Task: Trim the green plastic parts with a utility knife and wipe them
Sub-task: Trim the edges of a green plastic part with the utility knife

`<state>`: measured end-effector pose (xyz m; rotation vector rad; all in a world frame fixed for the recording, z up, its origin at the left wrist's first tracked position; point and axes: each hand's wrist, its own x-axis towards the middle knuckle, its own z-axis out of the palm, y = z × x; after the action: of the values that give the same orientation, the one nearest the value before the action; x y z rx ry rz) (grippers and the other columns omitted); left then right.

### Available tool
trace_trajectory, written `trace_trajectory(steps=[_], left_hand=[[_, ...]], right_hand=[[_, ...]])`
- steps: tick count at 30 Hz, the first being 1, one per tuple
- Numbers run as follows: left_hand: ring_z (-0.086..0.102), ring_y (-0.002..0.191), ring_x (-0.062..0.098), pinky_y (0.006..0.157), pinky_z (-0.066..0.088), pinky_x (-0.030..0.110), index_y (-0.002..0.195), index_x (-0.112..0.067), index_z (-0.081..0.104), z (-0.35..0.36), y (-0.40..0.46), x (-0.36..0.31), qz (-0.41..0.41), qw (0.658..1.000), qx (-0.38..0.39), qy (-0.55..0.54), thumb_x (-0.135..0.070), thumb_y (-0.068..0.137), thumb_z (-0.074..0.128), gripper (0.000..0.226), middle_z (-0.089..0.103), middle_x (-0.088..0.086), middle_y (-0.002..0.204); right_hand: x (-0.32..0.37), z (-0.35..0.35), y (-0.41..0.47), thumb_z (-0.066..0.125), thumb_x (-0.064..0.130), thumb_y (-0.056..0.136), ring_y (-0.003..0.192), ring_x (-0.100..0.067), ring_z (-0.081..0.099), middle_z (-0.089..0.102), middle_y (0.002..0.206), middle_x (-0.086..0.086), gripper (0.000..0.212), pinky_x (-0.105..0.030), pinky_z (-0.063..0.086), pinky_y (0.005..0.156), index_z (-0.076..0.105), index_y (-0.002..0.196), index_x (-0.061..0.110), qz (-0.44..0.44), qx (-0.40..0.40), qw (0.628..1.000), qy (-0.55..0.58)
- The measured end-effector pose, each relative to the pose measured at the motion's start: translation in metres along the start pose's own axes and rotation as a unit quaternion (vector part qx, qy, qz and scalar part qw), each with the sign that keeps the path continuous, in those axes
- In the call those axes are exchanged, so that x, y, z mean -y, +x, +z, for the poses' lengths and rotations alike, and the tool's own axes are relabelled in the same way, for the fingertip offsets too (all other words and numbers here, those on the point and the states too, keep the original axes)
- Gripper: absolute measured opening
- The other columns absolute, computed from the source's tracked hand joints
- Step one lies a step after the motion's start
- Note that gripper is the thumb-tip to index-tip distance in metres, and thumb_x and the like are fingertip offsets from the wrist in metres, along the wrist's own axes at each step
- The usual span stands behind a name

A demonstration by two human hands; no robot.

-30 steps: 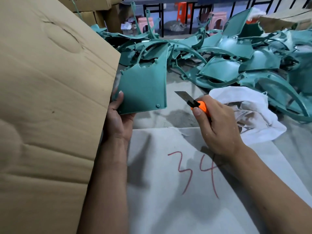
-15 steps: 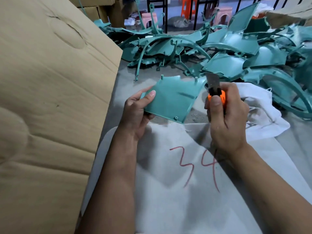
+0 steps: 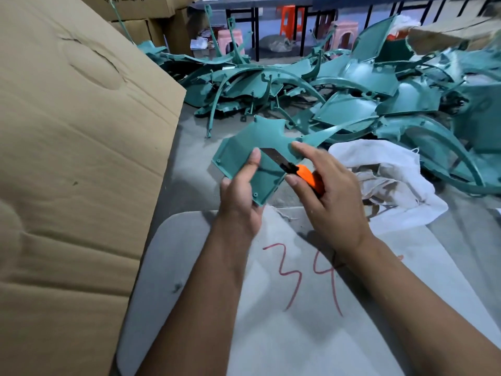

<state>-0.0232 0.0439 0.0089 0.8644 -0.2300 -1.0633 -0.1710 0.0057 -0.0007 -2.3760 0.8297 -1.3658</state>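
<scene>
My left hand [image 3: 241,194] grips a flat green plastic panel [image 3: 244,147] by its lower edge, thumb lying on its face, held above the table. My right hand [image 3: 330,191] grips an orange utility knife [image 3: 306,176]; its bare blade lies across the panel's face, just right of my left thumb. My right forefinger touches the panel's right edge. A white cloth [image 3: 387,180] lies crumpled on the table to the right of my right hand.
A heap of green plastic parts [image 3: 347,90] covers the far and right side of the table. A tall cardboard box [image 3: 70,158] stands against the left. A grey board marked "34" [image 3: 298,308] lies under my forearms. Stools and table legs stand behind.
My left hand has turned the panel and brought it lower, toward the middle. My right hand has swung the knife from upright beside the panel to flat across its face.
</scene>
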Motion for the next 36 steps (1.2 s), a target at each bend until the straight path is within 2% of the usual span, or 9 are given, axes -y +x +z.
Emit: trace_trajectory(steps=[6, 8, 13, 19, 23, 27, 29, 33, 36], left_hand=[[0.073, 0.079, 0.017, 0.053, 0.054, 0.023, 0.115, -0.009, 0.065, 0.001, 0.01, -0.003, 0.023, 0.989, -0.138, -0.054, -0.021, 0.085, 0.081, 0.036, 0.076, 0.006, 0.098], [0.072, 0.08, 0.016, 0.051, 0.054, 0.021, 0.119, -0.009, 0.064, -0.001, 0.01, -0.007, 0.014, 0.985, -0.144, -0.093, -0.018, 0.087, 0.078, 0.036, 0.076, 0.006, 0.101], [0.07, 0.055, 0.017, 0.051, 0.055, 0.023, 0.101, -0.004, 0.064, 0.001, 0.005, -0.009, -0.011, 0.979, -0.109, -0.17, -0.004, 0.098, 0.056, 0.008, 0.074, 0.007, 0.069], [0.071, 0.061, 0.019, 0.052, 0.056, 0.023, 0.129, 0.003, 0.059, -0.002, 0.006, -0.009, -0.018, 0.98, -0.078, -0.182, 0.001, 0.097, 0.052, 0.033, 0.07, 0.013, 0.09], [0.071, 0.065, 0.024, 0.051, 0.057, 0.024, 0.137, 0.009, 0.052, -0.003, 0.004, -0.01, -0.025, 0.982, -0.045, -0.183, 0.001, 0.099, 0.048, 0.039, 0.068, 0.018, 0.094], [0.072, 0.065, 0.024, 0.05, 0.057, 0.026, 0.136, 0.009, 0.054, -0.005, 0.002, -0.012, -0.019, 0.982, -0.05, -0.18, 0.002, 0.098, 0.05, 0.039, 0.07, 0.017, 0.09], [0.072, 0.064, 0.023, 0.05, 0.057, 0.026, 0.135, 0.008, 0.056, -0.005, 0.003, -0.013, -0.012, 0.981, -0.067, -0.181, 0.002, 0.097, 0.052, 0.038, 0.071, 0.016, 0.09], [0.073, 0.069, 0.025, 0.052, 0.057, 0.027, 0.132, 0.007, 0.058, -0.005, 0.006, -0.01, 0.003, 0.976, -0.114, -0.184, 0.003, 0.095, 0.057, 0.037, 0.07, 0.019, 0.105], [0.07, 0.07, 0.022, 0.055, 0.06, 0.027, 0.132, 0.006, 0.058, -0.003, 0.009, -0.01, -0.014, 0.974, -0.129, -0.184, -0.002, 0.096, 0.058, 0.036, 0.068, 0.017, 0.106]], right_hand=[[-0.002, -0.005, -0.003, 0.062, 0.039, 0.102, 0.066, -0.005, 0.052, 0.057, 0.078, 0.014, 0.019, -0.022, 0.041, 0.062, 0.063, 0.107, 0.02, -0.022, 0.037, 0.999, -0.014], [0.0, -0.004, -0.004, 0.063, 0.037, 0.101, 0.067, -0.016, 0.056, 0.062, 0.076, 0.007, 0.018, -0.038, 0.046, 0.062, 0.067, 0.104, 0.02, -0.035, 0.096, 0.994, -0.028], [0.002, 0.002, -0.004, 0.067, 0.035, 0.1, 0.067, -0.025, 0.058, 0.064, 0.076, 0.005, 0.015, -0.043, 0.048, 0.061, 0.069, 0.103, 0.021, -0.037, 0.159, 0.984, -0.066], [0.0, -0.004, -0.003, 0.06, 0.039, 0.103, 0.056, -0.019, 0.044, 0.047, 0.066, 0.01, 0.022, -0.036, 0.039, 0.054, 0.063, 0.096, 0.018, -0.017, 0.067, 0.993, -0.094], [-0.003, -0.009, 0.001, 0.061, 0.033, 0.104, 0.05, -0.002, 0.042, 0.04, 0.058, 0.017, 0.02, -0.015, 0.026, 0.052, 0.059, 0.09, 0.02, 0.046, -0.037, 0.994, -0.093], [-0.019, -0.022, 0.005, 0.055, 0.036, 0.105, 0.052, -0.002, 0.042, 0.042, 0.059, 0.014, 0.027, -0.032, 0.023, 0.055, 0.05, 0.084, 0.02, 0.155, -0.128, 0.971, -0.129], [-0.017, -0.024, 0.005, 0.056, 0.034, 0.105, 0.053, 0.0, 0.044, 0.038, 0.059, 0.016, 0.027, -0.025, 0.023, 0.054, 0.045, 0.083, 0.022, 0.148, -0.142, 0.97, -0.133], [0.005, -0.008, 0.0, 0.059, 0.029, 0.105, 0.055, -0.01, 0.039, 0.039, 0.064, 0.02, 0.015, -0.019, 0.027, 0.056, 0.057, 0.093, 0.02, 0.033, -0.037, 0.994, -0.096], [0.017, 0.007, -0.003, 0.058, 0.033, 0.103, 0.063, -0.02, 0.05, 0.055, 0.073, 0.009, 0.015, -0.036, 0.04, 0.056, 0.061, 0.101, 0.018, -0.042, 0.077, 0.992, -0.089]])
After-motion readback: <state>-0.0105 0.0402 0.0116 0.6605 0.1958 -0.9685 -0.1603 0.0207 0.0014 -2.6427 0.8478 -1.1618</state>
